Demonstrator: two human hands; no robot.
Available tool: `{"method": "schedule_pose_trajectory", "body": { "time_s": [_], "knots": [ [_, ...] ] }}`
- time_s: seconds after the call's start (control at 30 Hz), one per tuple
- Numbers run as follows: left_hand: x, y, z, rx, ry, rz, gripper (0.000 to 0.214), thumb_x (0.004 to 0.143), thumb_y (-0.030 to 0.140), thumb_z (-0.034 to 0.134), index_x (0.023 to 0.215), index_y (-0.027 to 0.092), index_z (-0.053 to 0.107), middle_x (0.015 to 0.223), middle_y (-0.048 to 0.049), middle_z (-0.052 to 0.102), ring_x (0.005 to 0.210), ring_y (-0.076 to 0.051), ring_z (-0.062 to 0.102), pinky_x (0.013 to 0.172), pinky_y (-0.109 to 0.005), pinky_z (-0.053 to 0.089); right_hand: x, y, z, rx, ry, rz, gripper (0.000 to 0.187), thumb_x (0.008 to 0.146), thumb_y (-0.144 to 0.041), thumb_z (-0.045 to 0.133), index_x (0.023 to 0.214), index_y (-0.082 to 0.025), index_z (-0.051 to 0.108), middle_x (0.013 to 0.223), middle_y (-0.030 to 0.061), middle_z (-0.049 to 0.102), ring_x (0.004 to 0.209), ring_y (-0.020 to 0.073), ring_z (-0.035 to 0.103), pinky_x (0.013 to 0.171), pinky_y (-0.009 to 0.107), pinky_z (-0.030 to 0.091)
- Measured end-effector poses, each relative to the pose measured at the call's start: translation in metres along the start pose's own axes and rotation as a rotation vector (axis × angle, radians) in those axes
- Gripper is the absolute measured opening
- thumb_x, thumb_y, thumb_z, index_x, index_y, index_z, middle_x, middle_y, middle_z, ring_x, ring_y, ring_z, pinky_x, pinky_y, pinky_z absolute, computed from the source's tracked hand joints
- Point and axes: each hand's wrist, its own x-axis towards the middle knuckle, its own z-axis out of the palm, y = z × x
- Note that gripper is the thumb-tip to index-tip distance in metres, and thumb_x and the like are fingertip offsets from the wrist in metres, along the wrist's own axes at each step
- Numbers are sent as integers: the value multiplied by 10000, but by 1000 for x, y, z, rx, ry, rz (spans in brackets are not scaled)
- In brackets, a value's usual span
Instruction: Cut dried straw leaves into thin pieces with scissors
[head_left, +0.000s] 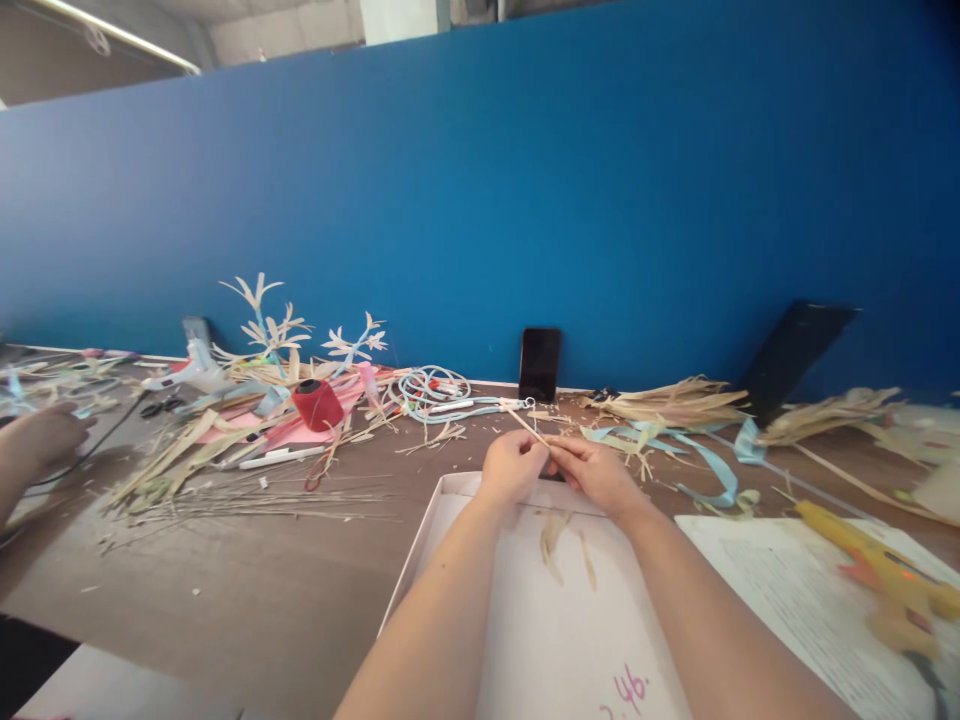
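Over the far edge of a white box lid [450,540], my left hand [512,466] and my right hand [598,472] meet with fingertips pinched together. Between them runs a thin pale strip of dried husk [520,420], slanting up and to the left past my left fingers. Both hands grip it; its lower end is hidden by my fingers. Some loose husk scraps [553,548] lie on the lid below my wrists.
A phone [540,363] leans on the blue partition [480,200]. Left are husk flowers [281,328], red thread [317,405] and wire stems [300,500]. Right are blue ribbon [720,480] and a yellow glue gun [874,560]. Another person's hand [45,440] is far left.
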Motion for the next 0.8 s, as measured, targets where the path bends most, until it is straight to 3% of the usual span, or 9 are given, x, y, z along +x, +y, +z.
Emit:
{"method": "schedule_pose_trajectory", "body": {
  "time_s": [0.1, 0.27, 0.37, 0.5, 0.63, 0.8],
  "knots": [
    [0, -3, 0, 8, 29, -8, 152, 661, 231, 453, 551, 163, 532, 515, 37, 470, 534, -95, 404, 515, -206, 306, 3, 4, 2, -3, 115, -17, 355, 738, -411, 599, 1020, -216, 691, 608, -9, 577, 433, 78, 367, 405, 220, 291],
    [4, -11, -2, 38, 75, -51, 180, 692, 273, 456, 563, 171, 528, 518, 38, 471, 533, -102, 409, 503, -212, 297, 8, 11, -8, 347, 519, 83, 488, 669, -440, 647, 1100, -210, 624, 680, -1, 583, 397, 49, 324, 337, 189, 206],
    [5, -12, -2, 76, 89, -46, 183, 717, 280, 460, 611, 182, 573, 544, 31, 514, 550, -112, 448, 527, -216, 319, 7, 10, -14, 490, 438, 74, 458, 670, -430, 664, 1076, -226, 613, 693, -10, 570, 395, 35, 303, 326, 171, 162],
    [2, -10, 1, 190, 72, 45, 212, 758, 309, 467, 746, 206, 652, 688, -7, 622, 633, -138, 513, 574, -228, 344, 3, 3, -12, 515, 308, 72, 403, 685, -465, 653, 1001, -214, 637, 732, -3, 587, 398, 27, 304, 322, 171, 136],
    [-1, -6, 2, 263, 24, 134, 232, 781, 306, 459, 795, 208, 669, 826, -40, 658, 719, -157, 547, 616, -233, 361, 1, -2, -7, 478, 318, 71, 349, 606, -412, 734, 851, -188, 627, 675, -33, 550, 398, 23, 296, 327, 174, 143],
    [-2, -4, 1, 274, 3, 141, 225, 787, 298, 465, 770, 197, 666, 798, -39, 657, 704, -156, 547, 623, -239, 365, 2, 2, -7, 422, 330, 72, 307, 616, -406, 726, 763, -189, 569, 481, -89, 380, 385, 45, 269, 345, 179, 145]
  ]
}}
